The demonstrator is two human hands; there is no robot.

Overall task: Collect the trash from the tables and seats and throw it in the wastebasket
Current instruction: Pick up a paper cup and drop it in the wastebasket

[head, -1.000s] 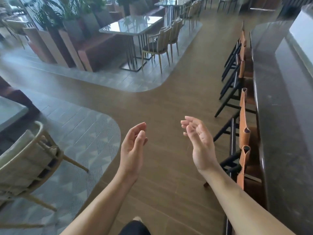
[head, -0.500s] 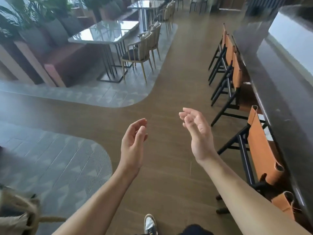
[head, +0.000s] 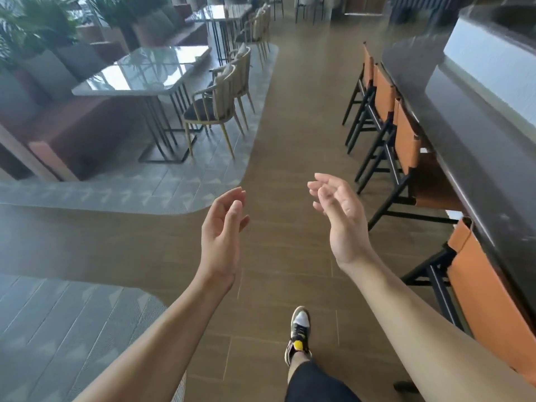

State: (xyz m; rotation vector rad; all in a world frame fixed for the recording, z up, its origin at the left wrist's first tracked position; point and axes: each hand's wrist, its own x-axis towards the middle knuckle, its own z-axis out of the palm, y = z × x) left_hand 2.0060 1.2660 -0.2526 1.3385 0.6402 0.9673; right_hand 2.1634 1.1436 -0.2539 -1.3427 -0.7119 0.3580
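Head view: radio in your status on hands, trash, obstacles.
Left hand open, empty. Right hand open, empty. No trash visible. Bar stools line the right.

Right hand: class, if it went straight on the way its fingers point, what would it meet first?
Nothing close: the right hand points along the wooden floor between the pale chairs and the orange stools; farther off, depth is unclear.

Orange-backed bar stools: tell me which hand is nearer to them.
Right. The right hand hovers beside the orange-backed bar stools, not touching them; the left hand is farther across the aisle, on the side of the tiled seating area.
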